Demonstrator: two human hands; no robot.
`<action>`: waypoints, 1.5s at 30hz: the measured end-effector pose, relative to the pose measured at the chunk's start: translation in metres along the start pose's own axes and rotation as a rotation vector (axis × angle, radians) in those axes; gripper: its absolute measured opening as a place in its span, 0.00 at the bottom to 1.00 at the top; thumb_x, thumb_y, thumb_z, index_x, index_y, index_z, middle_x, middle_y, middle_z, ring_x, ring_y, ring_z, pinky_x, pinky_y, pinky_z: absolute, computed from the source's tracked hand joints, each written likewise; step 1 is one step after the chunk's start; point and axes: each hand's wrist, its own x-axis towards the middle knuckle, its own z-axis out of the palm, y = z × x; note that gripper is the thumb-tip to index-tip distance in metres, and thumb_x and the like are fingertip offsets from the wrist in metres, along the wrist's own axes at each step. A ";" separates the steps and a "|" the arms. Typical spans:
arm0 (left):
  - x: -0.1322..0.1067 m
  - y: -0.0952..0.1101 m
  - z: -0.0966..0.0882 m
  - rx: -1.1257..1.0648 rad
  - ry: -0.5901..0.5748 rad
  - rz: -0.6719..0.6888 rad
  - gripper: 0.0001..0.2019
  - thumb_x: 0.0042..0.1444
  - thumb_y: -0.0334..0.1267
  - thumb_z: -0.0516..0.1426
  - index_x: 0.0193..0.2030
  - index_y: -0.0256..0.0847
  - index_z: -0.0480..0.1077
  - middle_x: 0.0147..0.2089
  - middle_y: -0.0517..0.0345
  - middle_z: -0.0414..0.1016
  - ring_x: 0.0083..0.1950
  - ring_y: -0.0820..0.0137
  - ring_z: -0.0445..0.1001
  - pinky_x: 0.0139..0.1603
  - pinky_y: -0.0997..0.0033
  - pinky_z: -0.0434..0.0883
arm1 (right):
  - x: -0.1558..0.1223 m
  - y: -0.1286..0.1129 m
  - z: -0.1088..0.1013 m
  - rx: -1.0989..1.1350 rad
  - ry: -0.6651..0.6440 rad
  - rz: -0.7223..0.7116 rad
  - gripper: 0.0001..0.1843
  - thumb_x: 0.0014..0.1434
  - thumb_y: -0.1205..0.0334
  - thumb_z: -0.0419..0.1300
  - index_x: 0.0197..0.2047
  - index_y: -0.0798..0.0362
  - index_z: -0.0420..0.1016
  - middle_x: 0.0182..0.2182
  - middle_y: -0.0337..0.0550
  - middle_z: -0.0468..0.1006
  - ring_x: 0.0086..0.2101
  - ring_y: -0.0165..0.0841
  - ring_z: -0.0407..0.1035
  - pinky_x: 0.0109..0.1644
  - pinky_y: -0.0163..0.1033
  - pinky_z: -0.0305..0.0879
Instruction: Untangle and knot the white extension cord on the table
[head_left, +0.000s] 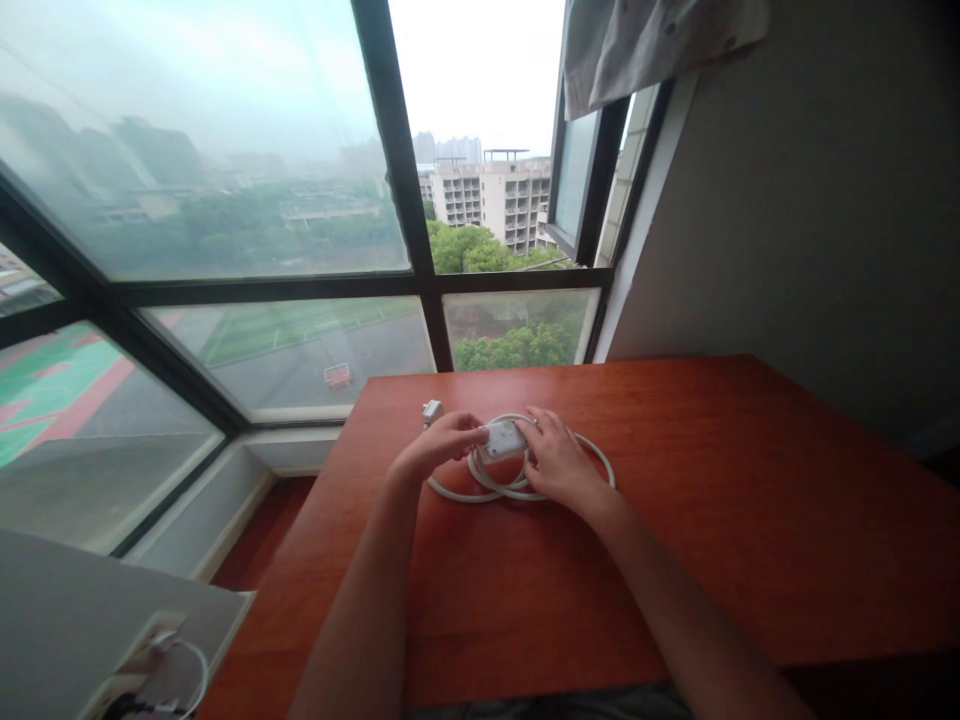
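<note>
Between my two hands is a small white power strip (504, 440) with rounded edges, just above the wooden table. My left hand (444, 440) grips its left end, thumb on top and fingers closed against the side. At the right end, my right hand (559, 458) has its fingers bent over the edge of the strip. A white cord (600, 455) lies in loose loops under and around the strip. Its plug (432, 410) rests on the tabletop beyond my left hand.
The reddish-brown table (525, 590) reaches to the windows (262, 290). One window sash (581, 180) at the right stands open, with cloth (660, 45) hanging above it. Lower left, a wall socket (154, 640) has a white cable plugged in. A grey wall (810, 220) borders the right.
</note>
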 end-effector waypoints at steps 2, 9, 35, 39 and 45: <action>0.001 -0.001 0.001 0.014 -0.020 0.037 0.20 0.49 0.52 0.60 0.36 0.33 0.70 0.27 0.60 0.67 0.28 0.75 0.64 0.26 0.77 0.61 | 0.001 -0.005 -0.002 -0.041 0.043 -0.056 0.33 0.52 0.70 0.59 0.62 0.50 0.65 0.64 0.53 0.59 0.61 0.51 0.50 0.63 0.57 0.50; 0.006 -0.009 -0.001 -0.203 -0.042 0.068 0.20 0.52 0.54 0.58 0.33 0.35 0.68 0.27 0.59 0.68 0.27 0.75 0.66 0.28 0.76 0.63 | 0.006 -0.009 0.005 -0.113 0.058 -0.187 0.28 0.59 0.70 0.54 0.63 0.53 0.63 0.60 0.49 0.68 0.58 0.46 0.55 0.60 0.51 0.55; 0.024 -0.024 0.028 0.874 0.302 -0.119 0.12 0.58 0.40 0.52 0.36 0.35 0.74 0.39 0.42 0.78 0.40 0.60 0.76 0.37 0.69 0.66 | 0.009 -0.005 0.013 0.014 0.131 -0.411 0.31 0.49 0.70 0.61 0.58 0.54 0.63 0.57 0.54 0.68 0.57 0.47 0.60 0.61 0.52 0.59; 0.026 -0.024 0.034 0.865 0.336 -0.132 0.13 0.61 0.40 0.50 0.39 0.35 0.72 0.43 0.41 0.77 0.44 0.59 0.76 0.41 0.68 0.67 | 0.009 -0.007 0.014 0.073 0.128 -0.462 0.30 0.51 0.67 0.62 0.57 0.53 0.62 0.55 0.54 0.69 0.55 0.47 0.62 0.60 0.53 0.61; 0.033 -0.030 0.038 0.789 0.344 -0.090 0.10 0.61 0.40 0.51 0.38 0.38 0.70 0.43 0.46 0.77 0.43 0.62 0.75 0.41 0.69 0.66 | 0.007 -0.008 0.014 0.196 0.099 -0.418 0.28 0.54 0.66 0.60 0.58 0.52 0.60 0.54 0.53 0.70 0.53 0.45 0.64 0.57 0.51 0.63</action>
